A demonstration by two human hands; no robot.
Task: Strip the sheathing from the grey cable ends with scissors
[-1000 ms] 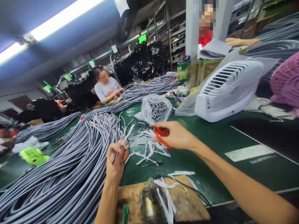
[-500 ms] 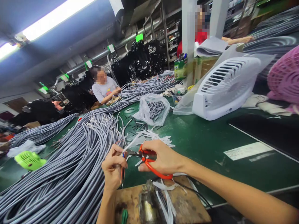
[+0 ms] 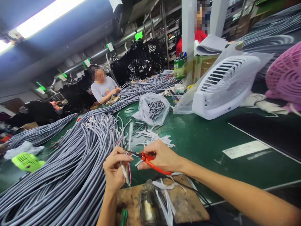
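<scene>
Red scissors [image 3: 147,159] touch pinched wires [image 3: 128,173] beside wooden board [image 3: 185,205]

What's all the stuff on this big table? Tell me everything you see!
cables: very many, grey, heaped along the table's left side
table: one, green, under everything
plastic bag: one, clear, holding small grey pieces, beyond the hands
strips: many, white, scattered in front of the bag
big fan: one, white, right of the bag
small fan: one, lime green, far left
wooden board: one, brown, at the near edge
person in grey shirt: one, far along the cables
person in red top: one, behind the big fan
scissors: one, red handles, tips at the wires
coloured wires: a few, red, blue, orange, hanging below the left hand
left hand: one, pinching the coloured wires
right hand: one, gripping the scissors
</scene>
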